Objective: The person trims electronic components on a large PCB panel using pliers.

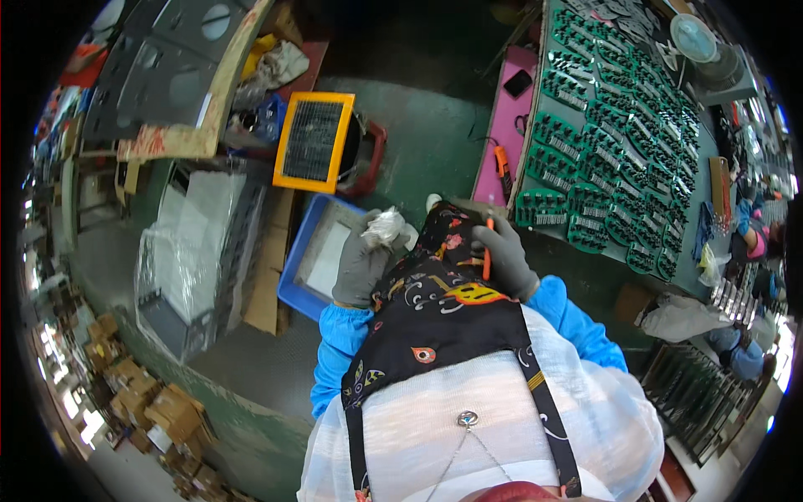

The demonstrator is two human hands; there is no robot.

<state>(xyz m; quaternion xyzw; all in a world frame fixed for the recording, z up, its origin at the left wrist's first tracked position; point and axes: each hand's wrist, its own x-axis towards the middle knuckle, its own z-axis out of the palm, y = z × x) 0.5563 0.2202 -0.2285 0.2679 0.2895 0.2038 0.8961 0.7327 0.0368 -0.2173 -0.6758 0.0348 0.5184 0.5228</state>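
Both my hands wear grey gloves. My left hand [358, 269] is closed around a crumpled, whitish, shiny bundle [384, 227] that looks like plastic film. It is held over the right side of a shallow blue crate [288, 289] that has a pale sheet [329, 258] inside. In front of my patterned black apron [435, 284], my right hand [508, 258] grips a thin orange stick-shaped tool [488, 261]. The tool stands roughly upright between the fingers, and its exact kind is not clear.
To the right, a table carries many green circuit boards [598, 159]; its pink edge strip [489, 171] bears a phone [518, 84] and an orange-black tool [503, 170]. An orange-framed grid panel [311, 142] stands beyond the crate. Plastic-wrapped grey crates [188, 259] sit left.
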